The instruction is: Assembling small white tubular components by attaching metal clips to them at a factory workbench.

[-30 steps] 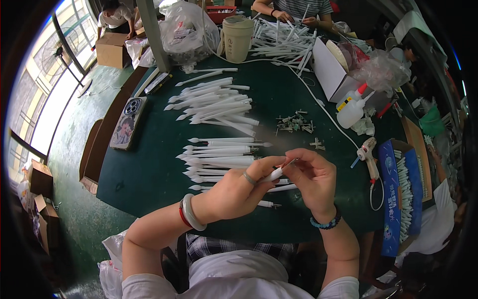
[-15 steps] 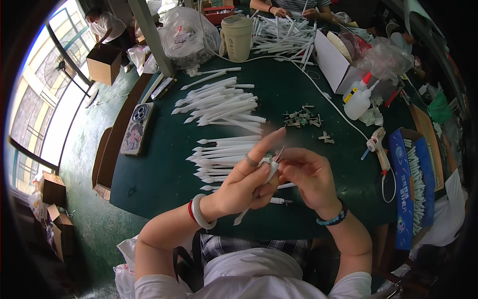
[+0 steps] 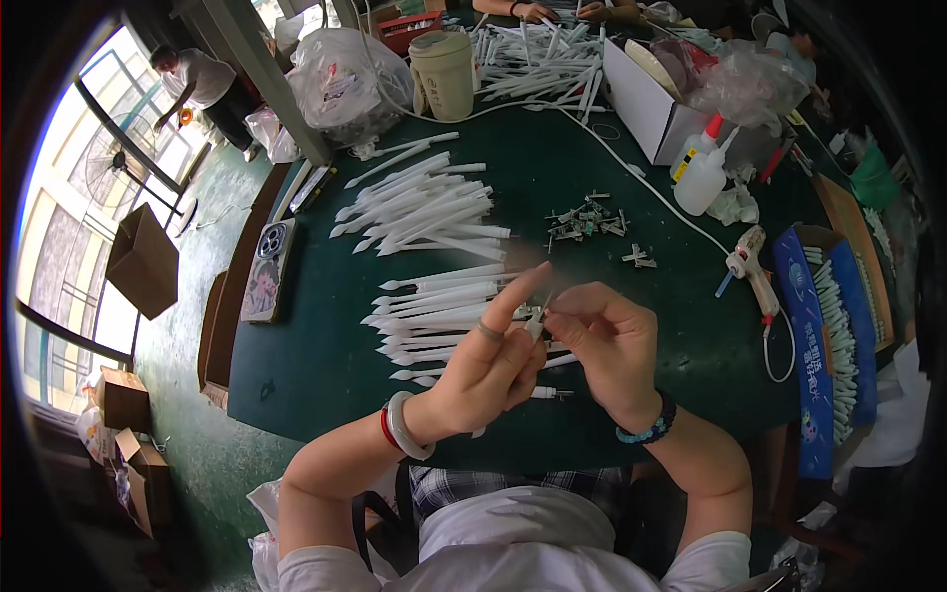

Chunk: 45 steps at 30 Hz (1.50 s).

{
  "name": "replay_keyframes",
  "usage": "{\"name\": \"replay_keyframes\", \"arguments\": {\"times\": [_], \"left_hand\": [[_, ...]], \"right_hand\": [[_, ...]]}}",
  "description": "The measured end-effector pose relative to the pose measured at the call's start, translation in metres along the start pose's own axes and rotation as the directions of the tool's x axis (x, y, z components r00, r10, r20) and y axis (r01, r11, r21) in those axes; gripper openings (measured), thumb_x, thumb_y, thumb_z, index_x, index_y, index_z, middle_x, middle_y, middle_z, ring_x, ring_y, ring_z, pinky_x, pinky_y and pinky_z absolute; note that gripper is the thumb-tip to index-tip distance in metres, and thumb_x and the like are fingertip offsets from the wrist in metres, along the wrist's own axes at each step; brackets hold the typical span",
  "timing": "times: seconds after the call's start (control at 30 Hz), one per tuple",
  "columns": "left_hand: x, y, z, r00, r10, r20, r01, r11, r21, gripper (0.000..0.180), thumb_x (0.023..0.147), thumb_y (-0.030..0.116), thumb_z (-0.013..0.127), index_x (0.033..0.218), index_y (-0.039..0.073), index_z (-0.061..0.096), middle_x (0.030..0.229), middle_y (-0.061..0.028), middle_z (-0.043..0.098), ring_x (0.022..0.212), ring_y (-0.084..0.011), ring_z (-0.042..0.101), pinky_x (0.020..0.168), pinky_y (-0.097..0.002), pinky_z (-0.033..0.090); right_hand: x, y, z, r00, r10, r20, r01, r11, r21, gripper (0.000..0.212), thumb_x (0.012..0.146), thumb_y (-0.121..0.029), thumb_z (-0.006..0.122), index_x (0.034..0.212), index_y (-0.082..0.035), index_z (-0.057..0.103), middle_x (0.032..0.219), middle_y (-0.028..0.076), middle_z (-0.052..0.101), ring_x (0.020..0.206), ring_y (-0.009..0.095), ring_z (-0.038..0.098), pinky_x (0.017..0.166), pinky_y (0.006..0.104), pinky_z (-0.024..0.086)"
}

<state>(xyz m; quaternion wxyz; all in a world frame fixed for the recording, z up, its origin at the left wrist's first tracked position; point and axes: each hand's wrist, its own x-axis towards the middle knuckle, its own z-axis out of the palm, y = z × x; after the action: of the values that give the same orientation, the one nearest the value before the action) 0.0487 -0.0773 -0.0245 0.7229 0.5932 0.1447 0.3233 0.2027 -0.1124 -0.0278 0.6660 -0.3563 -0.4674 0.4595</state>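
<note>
Head view. The left grip [image 3: 483, 373] was narrow, closed around a white stick [image 3: 536, 326] whose upper end showed between the two hands; most of its length was hidden by the palm. The left index finger was extended, pointing ahead. The right grip [image 3: 614, 345] was also narrow, thumb and fingers pinched at that same end; a thin piece showed at its fingertips, too small to identify.

Just beyond and to the left of the left grip, a row of white pointed sticks [image 3: 422, 319] lay on the dark green surface [image 3: 695, 340]. Farther ahead on that side lay a looser pile of similar sticks [image 3: 419, 212]. Ahead of the right grip: a heap of small circuit parts [image 3: 588, 221], with a few loose parts [image 3: 639, 258] nearer.

Ahead and right of the right grip: glue gun [image 3: 752, 259]; beyond it, a white squeeze bottle [image 3: 700, 185]. Well to its right stood a blue box [image 3: 811, 360] holding white sticks. Well left of the left grip: phone [image 3: 263, 281]. Far ahead of both grips, a co-worker's hands [image 3: 534, 13] were at a large heap of sticks [image 3: 538, 67].
</note>
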Motion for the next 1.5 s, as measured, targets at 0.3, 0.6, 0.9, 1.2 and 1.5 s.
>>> {"name": "replay_keyframes", "arguments": {"times": [0.3, 0.6, 0.9, 1.2, 1.5], "left_hand": [[-0.001, 0.001, 0.002, 0.998, -0.044, -0.045, 0.045, 0.999, 0.025, 0.05, 0.094, 0.003, 0.025, 0.14, 0.015, 0.012, 0.062, -0.0013, 0.039, 0.044, -0.0054, 0.034, 0.043, -0.0176, 0.03], [-0.003, 0.001, -0.002, 1.0, -0.028, -0.012, 0.028, 1.0, 0.006, 0.048, 0.095, 0.006, 0.025, 0.14, 0.016, 0.012, 0.061, -0.0012, 0.039, 0.043, -0.0054, 0.035, 0.043, -0.0174, 0.03], [-0.001, 0.003, 0.0, 1.0, -0.021, -0.006, 0.02, 0.985, -0.174, 0.046, 0.097, 0.013, 0.026, 0.14, 0.018, 0.012, 0.065, -0.0016, 0.038, 0.043, -0.0058, 0.031, 0.042, -0.0172, 0.03], [-0.002, 0.002, -0.001, 1.0, 0.014, -0.023, -0.018, 0.983, -0.18, 0.045, 0.097, 0.013, 0.026, 0.139, 0.017, 0.013, 0.065, -0.0016, 0.038, 0.043, -0.0057, 0.033, 0.041, -0.0172, 0.03], [-0.001, 0.001, -0.001, 1.0, -0.008, -0.027, 0.005, 0.99, -0.14, 0.045, 0.097, 0.012, 0.026, 0.139, 0.017, 0.014, 0.065, -0.0013, 0.037, 0.044, -0.0055, 0.031, 0.042, -0.0173, 0.03]], "right_hand": [[0.002, 0.0, -0.003, 0.975, -0.221, 0.027, 0.215, 0.902, -0.375, 0.01, 0.074, 0.003, 0.065, 0.084, 0.0, 0.062, 0.084, 0.006, 0.06, 0.074, 0.011, 0.058, 0.064, 0.021, 0.046], [0.002, 0.001, 0.002, 0.982, -0.182, 0.057, 0.189, 0.964, -0.188, 0.02, 0.077, 0.003, 0.063, 0.097, 0.0, 0.061, 0.094, 0.008, 0.058, 0.077, 0.01, 0.057, 0.069, 0.021, 0.049], [0.0, 0.011, -0.004, 0.963, -0.239, 0.125, 0.264, 0.929, -0.26, 0.033, 0.079, 0.005, 0.06, 0.11, -0.002, 0.057, 0.102, 0.009, 0.059, 0.083, 0.012, 0.058, 0.072, 0.0212, 0.048], [-0.005, 0.012, 0.005, 0.964, -0.255, 0.077, 0.267, 0.932, -0.244, 0.033, 0.08, 0.005, 0.058, 0.113, -0.001, 0.055, 0.104, 0.01, 0.058, 0.087, 0.013, 0.058, 0.073, 0.0212, 0.048], [-0.002, 0.009, 0.001, 0.966, -0.237, 0.104, 0.256, 0.933, -0.252, 0.024, 0.081, 0.005, 0.058, 0.104, 0.0, 0.059, 0.1, 0.009, 0.059, 0.086, 0.011, 0.058, 0.069, 0.0187, 0.047]]}}
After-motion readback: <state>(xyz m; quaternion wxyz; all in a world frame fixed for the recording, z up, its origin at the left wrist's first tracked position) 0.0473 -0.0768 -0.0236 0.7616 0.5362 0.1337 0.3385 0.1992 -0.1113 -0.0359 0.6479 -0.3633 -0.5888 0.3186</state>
